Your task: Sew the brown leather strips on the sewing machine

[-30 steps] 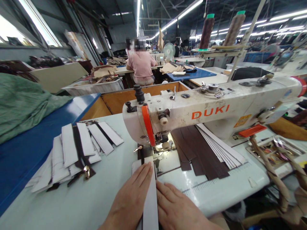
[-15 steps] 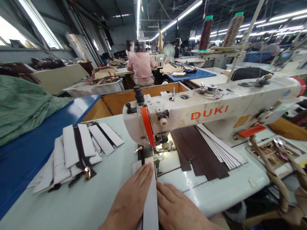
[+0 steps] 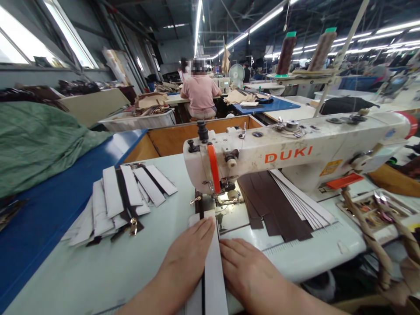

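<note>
Left hand [image 3: 185, 258], right hand [image 3: 254, 271]: both open, flat, pressing either edge of white strip [image 3: 213, 271], dark-banded; looks thin, pliable, best held flat along its length.

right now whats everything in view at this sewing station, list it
white strip with dark stripe: one, between the hands, running toward the needle
sewing machine: one, white, orange DUKI lettering, on the pale table
dark brown strips: several, under the machine arm
white strips: several, fanned beside those
strip pile: one, white and dark, left of the machine
zipper pull: one, gold-coloured, on that pile
thread cones: two, brown, above the machine
green cloth: one heap, far left
co-worker: one, pink top, seated beyond
left hand: one, flat at the strip's left edge
right hand: one, flat at its right edge
</note>
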### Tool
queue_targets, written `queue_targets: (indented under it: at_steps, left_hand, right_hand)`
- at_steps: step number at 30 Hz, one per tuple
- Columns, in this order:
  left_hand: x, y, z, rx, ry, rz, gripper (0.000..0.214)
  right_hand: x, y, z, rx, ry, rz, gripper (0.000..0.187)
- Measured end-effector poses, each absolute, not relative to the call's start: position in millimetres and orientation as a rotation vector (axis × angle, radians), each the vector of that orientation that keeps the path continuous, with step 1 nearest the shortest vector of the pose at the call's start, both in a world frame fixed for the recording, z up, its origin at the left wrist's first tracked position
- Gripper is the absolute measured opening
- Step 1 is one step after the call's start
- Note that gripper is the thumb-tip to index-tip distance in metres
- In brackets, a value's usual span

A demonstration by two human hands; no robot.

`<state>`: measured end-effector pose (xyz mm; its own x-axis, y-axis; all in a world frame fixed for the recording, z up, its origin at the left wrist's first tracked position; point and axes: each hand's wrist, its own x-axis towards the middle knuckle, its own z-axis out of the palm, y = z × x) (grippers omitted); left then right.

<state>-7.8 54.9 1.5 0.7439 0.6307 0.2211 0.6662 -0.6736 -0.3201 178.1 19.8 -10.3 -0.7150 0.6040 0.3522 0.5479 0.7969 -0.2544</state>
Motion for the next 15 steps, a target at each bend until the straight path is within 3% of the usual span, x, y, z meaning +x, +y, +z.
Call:
queue_targets:
  at_steps: [5, 9, 15]
  left_hand:
    - [-7, 56, 5, -2.614, -1.058, -0.186, 0.048]
    - [-10, 55, 0, -2.625, -1.105, -0.2, 0.046]
    - [-12, 50, -6, -2.716, -1.172, -0.211, 0.051]
  right_hand:
    - [174, 25, -13, -0.964, -2.443, 0.219, 0.008]
    - [172, 32, -9, -1.017, -2.352, 0.169, 0.007]
    - [172, 47, -10, -0.71, -2.468, 0.007, 0.013]
